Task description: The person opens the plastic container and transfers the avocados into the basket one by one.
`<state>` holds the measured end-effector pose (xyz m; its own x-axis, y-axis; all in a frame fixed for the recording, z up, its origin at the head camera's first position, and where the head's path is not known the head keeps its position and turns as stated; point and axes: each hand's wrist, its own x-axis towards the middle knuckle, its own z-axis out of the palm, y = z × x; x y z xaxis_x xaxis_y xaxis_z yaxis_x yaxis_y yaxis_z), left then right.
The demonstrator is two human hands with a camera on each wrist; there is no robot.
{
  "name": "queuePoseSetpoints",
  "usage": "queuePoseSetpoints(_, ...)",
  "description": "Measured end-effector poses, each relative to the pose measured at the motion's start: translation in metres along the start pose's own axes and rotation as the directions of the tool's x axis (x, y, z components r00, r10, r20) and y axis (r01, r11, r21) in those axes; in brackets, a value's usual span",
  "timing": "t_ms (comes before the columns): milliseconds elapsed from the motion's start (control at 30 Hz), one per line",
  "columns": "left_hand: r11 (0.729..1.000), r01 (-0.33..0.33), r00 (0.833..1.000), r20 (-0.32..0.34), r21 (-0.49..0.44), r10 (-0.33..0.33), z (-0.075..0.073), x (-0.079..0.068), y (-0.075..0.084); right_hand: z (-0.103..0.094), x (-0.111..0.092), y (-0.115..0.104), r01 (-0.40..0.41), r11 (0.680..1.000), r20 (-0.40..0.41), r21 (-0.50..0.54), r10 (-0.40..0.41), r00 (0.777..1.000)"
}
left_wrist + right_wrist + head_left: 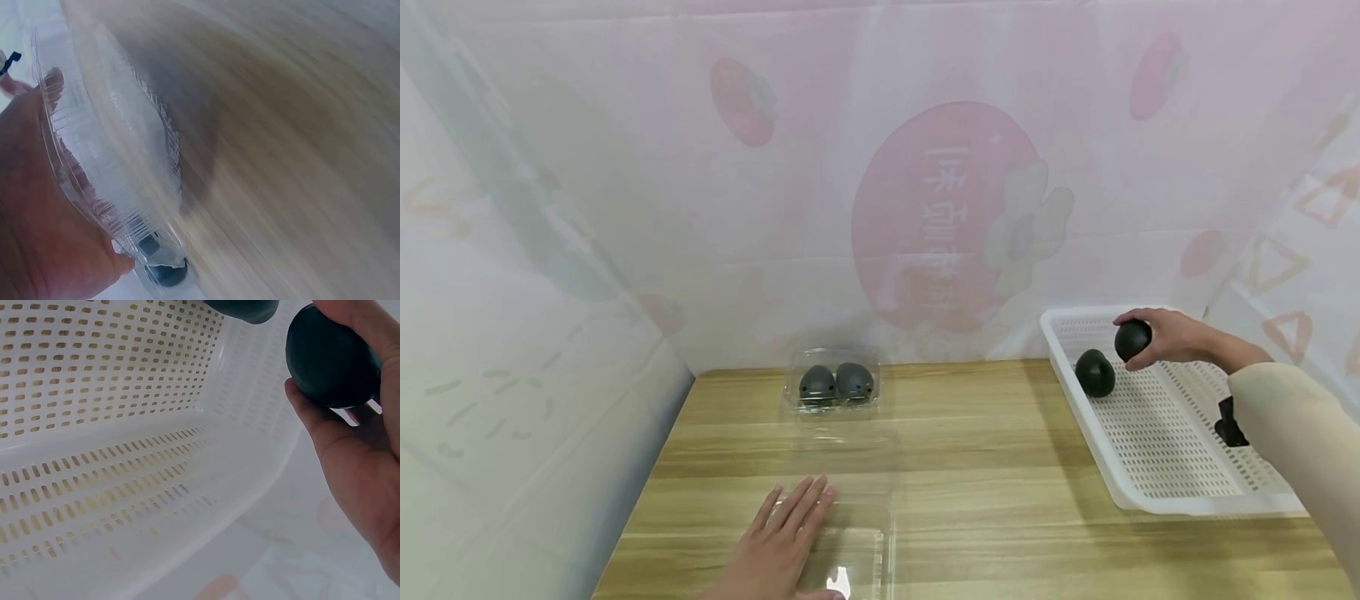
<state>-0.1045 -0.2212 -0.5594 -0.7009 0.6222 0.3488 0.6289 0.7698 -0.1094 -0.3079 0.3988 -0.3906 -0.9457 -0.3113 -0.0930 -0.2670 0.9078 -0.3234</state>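
Observation:
In the head view my right hand holds a dark green avocado between thumb and fingers, raised above the white basket. The right wrist view shows this held avocado close up. A second avocado lies in the basket's far left corner. At the front of the table, my left hand rests on the left side of an open clear plastic clamshell box, its fingers extended. The left wrist view shows the hand against the box's ribbed wall, with no avocado visible inside.
A closed clear clamshell with two avocados stands at the back of the wooden table. Printed white sheets enclose the back and sides. A black object shows beside the right sleeve.

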Motion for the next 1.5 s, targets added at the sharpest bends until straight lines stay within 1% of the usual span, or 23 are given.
queuePoseSetpoints(100, 1.0, 0.014, 1.0, -0.005, 0.001, -0.014, 0.0, -0.008, -0.007, 0.002, 0.001, 0.004, -0.011, 1.0, 0.01, 0.012, 0.011, 1.0)
queuePoseSetpoints(333, 0.994, 0.106, 0.994, 0.041, -0.027, -0.104, -0.003, -0.024, -0.024, 0.007, 0.001, 0.011, -0.026, 0.999, 0.034, 0.026, 0.025, 0.999)
queuePoseSetpoints(433, 0.992, 0.124, 0.991, 0.047, -0.036, -0.122, -0.002, -0.031, -0.036, 0.008, 0.0, 0.014, -0.028, 0.999, 0.037, 0.022, 0.027, 0.999)
queuePoseSetpoints(567, 0.992, 0.124, 0.991, 0.058, -0.038, -0.122, -0.001, -0.04, -0.052, 0.01, -0.002, 0.016, -0.036, 0.999, 0.038, 0.02, 0.036, 0.999)
queuePoseSetpoints(767, 0.992, 0.12, 0.99, 0.078, -0.043, -0.116, -0.003, -0.057, -0.076, 0.014, -0.003, 0.019, -0.038, 0.999, 0.048, 0.017, 0.037, 0.998)
queuePoseSetpoints(933, 0.993, 0.112, 0.992, 0.059, -0.037, -0.109, -0.003, -0.07, -0.093, 0.017, -0.002, 0.021, -0.036, 0.999, 0.043, 0.018, 0.036, 0.998)
queuePoseSetpoints(1067, 0.994, 0.107, 0.993, 0.049, -0.038, -0.105, -0.003, -0.076, -0.104, 0.017, -0.003, 0.025, -0.036, 0.999, 0.038, -0.002, 0.036, 0.999)
queuePoseSetpoints(1300, 0.989, 0.14, 0.988, 0.07, -0.049, -0.136, -0.007, -0.086, -0.119, 0.019, -0.001, 0.03, -0.048, 0.999, 0.069, 0.016, 0.047, 0.996)
queuePoseSetpoints(1500, 0.984, 0.155, 0.986, 0.079, -0.088, -0.149, -0.008, -0.086, -0.131, 0.023, 0.001, 0.036, -0.087, 0.996, 0.08, 0.016, 0.085, 0.993)
